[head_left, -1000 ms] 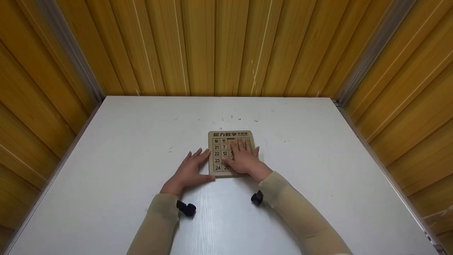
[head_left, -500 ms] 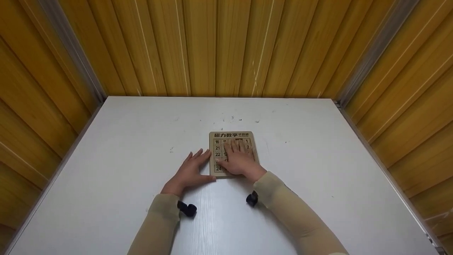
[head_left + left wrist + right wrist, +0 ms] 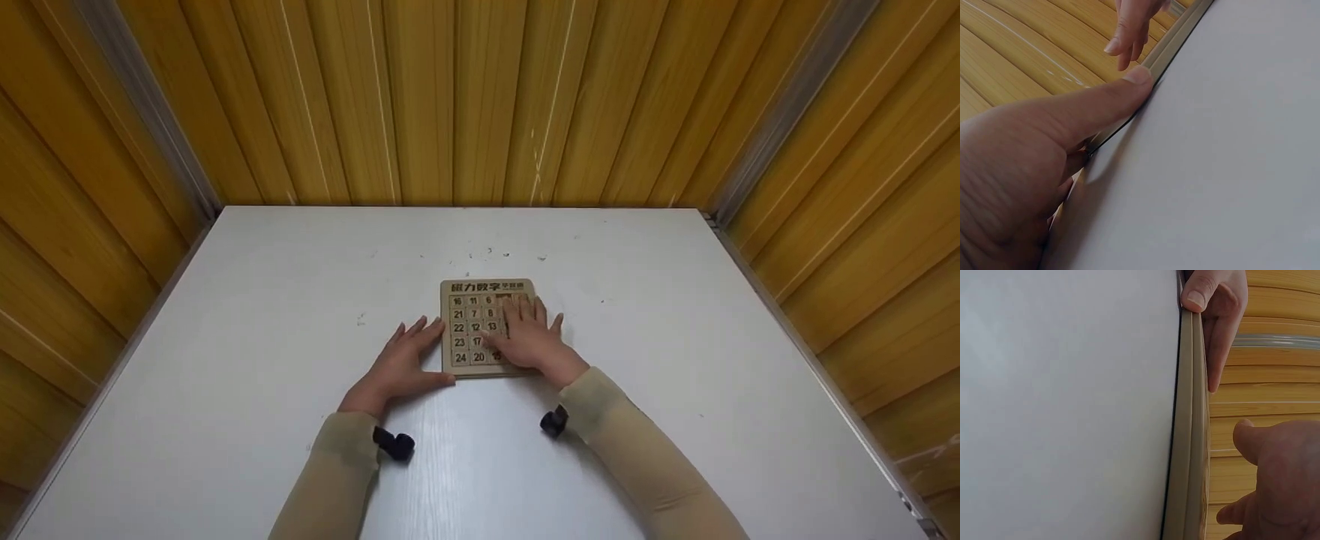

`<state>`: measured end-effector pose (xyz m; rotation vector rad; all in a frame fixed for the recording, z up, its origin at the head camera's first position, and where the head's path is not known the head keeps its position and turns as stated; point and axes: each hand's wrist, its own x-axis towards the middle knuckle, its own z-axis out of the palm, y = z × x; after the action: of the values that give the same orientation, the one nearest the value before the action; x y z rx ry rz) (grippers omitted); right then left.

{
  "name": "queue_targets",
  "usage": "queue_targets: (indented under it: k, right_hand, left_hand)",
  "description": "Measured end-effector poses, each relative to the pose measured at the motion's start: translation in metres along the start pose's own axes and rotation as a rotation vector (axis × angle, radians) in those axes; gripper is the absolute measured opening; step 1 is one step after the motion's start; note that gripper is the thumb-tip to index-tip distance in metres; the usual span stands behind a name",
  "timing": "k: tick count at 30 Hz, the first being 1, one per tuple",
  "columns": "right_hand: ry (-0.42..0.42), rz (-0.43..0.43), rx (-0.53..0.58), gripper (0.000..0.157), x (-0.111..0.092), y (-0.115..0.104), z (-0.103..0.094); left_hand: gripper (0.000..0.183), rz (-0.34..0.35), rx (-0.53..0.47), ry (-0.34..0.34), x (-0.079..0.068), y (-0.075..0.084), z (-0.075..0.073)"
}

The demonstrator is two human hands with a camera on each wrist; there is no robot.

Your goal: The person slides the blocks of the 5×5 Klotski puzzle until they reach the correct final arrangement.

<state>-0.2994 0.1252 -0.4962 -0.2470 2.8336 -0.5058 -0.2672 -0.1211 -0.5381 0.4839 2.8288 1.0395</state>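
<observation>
A wooden number sliding puzzle (image 3: 466, 370) lies flat on the table, with a printed heading along its far edge and numbered tiles such as 16, 11 and 6. The left hand (image 3: 405, 364) braces its near left corner. Its thumb lies along the near edge and its extended fingertips touch the left side. Over the right part of the tiles, the right hand (image 3: 531, 341) is spread palm down, fingers near the top row, hiding several tiles. A dark gap (image 3: 504, 296) shows by its fingertips. In the right wrist view, the right hand's (image 3: 1286, 478) fingers are above the board's edge.
The board rests on a white table (image 3: 300, 285) with small dark marks beyond the puzzle. Yellow wood-look panels (image 3: 420, 105) enclose the far side and both flanks. Each sleeve cuff carries a small black wrist camera (image 3: 553, 422).
The right hand moved left across the tiles, then back right. The top-row gap shifted one column right, and tile 6 now shows in the third column. The left hand stayed put.
</observation>
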Motion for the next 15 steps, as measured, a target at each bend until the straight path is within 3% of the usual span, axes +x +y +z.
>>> queue_targets:
  k: [15]
  right_hand:
    - [-0.005,-0.042,-0.048,0.087,0.002,-0.016,0.004]
  left_hand:
    - [0.101,-0.001,-0.001,0.003,-0.001,0.001,-0.001]
